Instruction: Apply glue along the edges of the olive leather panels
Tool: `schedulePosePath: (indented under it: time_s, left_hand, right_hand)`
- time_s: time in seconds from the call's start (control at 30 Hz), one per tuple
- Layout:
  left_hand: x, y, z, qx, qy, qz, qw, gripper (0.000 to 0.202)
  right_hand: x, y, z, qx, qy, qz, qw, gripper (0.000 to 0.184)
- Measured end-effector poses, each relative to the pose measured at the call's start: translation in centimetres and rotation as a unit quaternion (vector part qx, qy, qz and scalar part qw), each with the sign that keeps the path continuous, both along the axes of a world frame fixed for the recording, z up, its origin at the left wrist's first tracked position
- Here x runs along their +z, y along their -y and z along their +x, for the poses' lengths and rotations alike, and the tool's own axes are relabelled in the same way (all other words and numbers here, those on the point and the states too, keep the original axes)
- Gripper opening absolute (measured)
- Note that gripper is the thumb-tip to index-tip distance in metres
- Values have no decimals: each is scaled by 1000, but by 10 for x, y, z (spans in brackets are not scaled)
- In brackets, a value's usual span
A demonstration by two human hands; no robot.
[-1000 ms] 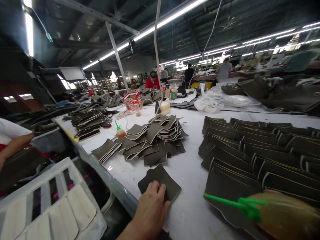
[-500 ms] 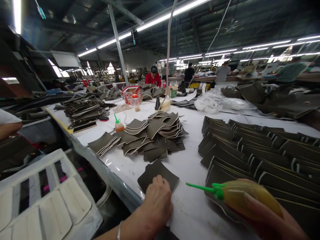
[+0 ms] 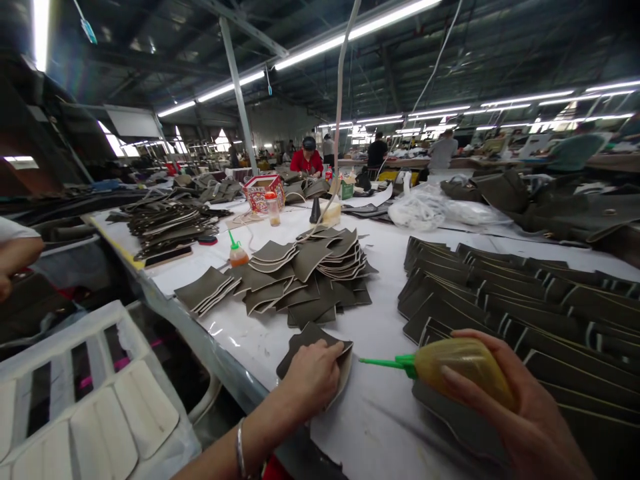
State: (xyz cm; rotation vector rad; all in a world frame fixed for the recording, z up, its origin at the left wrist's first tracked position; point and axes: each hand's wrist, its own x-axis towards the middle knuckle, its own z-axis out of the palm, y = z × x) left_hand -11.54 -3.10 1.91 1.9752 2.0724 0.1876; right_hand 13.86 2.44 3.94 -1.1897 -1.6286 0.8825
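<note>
My left hand (image 3: pixel 316 375) is closed on a dark grey leather-like piece (image 3: pixel 296 345) near the table's front edge. The right side of that piece is bent up and shows a paler underside; my thumb is hidden. In my right hand (image 3: pixel 533 417) is a squeeze bottle (image 3: pixel 463 368) of yellowish liquid, with a green nozzle pointing left. Its tip is close to the bent edge, slightly apart from it. Just beyond my left hand lies a loose heap of similar grey pieces (image 3: pixel 310 273).
Overlapping rows of dark pieces (image 3: pixel 500 300) cover the right side of the white table (image 3: pixel 380 300). A small glue bottle (image 3: pixel 239 255) and a phone (image 3: pixel 169 257) are at left. A white slatted chair (image 3: pixel 97 413) stands front left. Another person's arm (image 3: pixel 17 257) shows at the left edge.
The right edge of the grey piece has been bent up by my left hand. My right hand has brought the bottle leftward, nearer to the piece. The arm at the left edge has shifted.
</note>
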Motion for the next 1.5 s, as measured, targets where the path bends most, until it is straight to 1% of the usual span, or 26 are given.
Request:
schedulePosePath:
  time_s: [0.07, 0.17, 0.23, 0.4, 0.53, 0.63, 0.67, 0.73, 0.83, 0.87, 0.93, 1.0, 1.07, 1.13, 1.2, 1.27, 1.33, 1.4, 1.5]
  left_hand:
    - [-3, -3, 3, 17, 0, 0, 1000, 44]
    - [-6, -5, 6, 30, 2, -4, 1000, 43]
    - [-6, -6, 5, 30, 11, -7, 999, 44]
    - [-5, -5, 2, 27, 39, -2, 999, 44]
    - [-8, -5, 2, 26, 47, 4, 999, 42]
    - [-10, -5, 2, 26, 45, 6, 999, 39]
    - [-10, -5, 2, 25, 45, 5, 999, 38]
    - [-9, -5, 2, 25, 47, 1, 999, 37]
    - [-8, -5, 3, 26, 53, -4, 998, 40]
    - [-8, -4, 3, 27, 55, -5, 998, 41]
    - [-8, -4, 4, 28, 55, -6, 998, 40]
    - [-9, -3, 4, 29, 54, -2, 998, 38]
    - [-9, -2, 5, 30, 54, 0, 998, 37]
    - [-9, -1, 5, 30, 53, -8, 998, 37]
    - [-8, 0, 5, 28, 52, -19, 998, 38]
    - [-7, -1, 4, 26, 54, -22, 998, 40]
    - [-6, -1, 4, 22, 57, -21, 998, 40]
    - [-6, -1, 4, 21, 55, -23, 998, 40]
    - [-6, 0, 5, 20, 47, -25, 998, 37]
  right_hand:
    - [-3, -4, -6, 12, 32, 3, 999, 63]
    - [-8, -9, -15, 10, 90, 43, 995, 60]
    - [-11, -11, -21, 20, 112, 60, 992, 56]
    - [-19, -16, -31, 36, 147, 69, 986, 55]
    - [-24, -20, -34, 42, 156, 101, 982, 54]
    - [-24, -19, -34, 48, 157, 125, 978, 51]
    - [-22, -18, -34, 54, 159, 124, 978, 50]
    - [-19, -16, -35, 63, 161, 98, 980, 50]
    - [-16, -15, -36, 52, 150, 52, 986, 50]
    - [-16, -15, -36, 45, 146, 51, 987, 50]
    - [-18, -17, -36, 37, 147, 69, 986, 50]
    - [-21, -19, -34, 43, 155, 89, 983, 51]
    - [-23, -21, -33, 62, 161, 79, 982, 51]
    - [-22, -21, -33, 75, 162, 53, 983, 50]
    - [-21, -21, -34, 63, 162, 41, 984, 50]
    - [-21, -21, -35, 34, 162, 51, 985, 51]
    - [-22, -22, -36, 20, 160, 63, 985, 52]
    - [-23, -21, -34, 33, 160, 50, 985, 53]
    - [-21, -21, -31, 76, 161, -2, 984, 54]
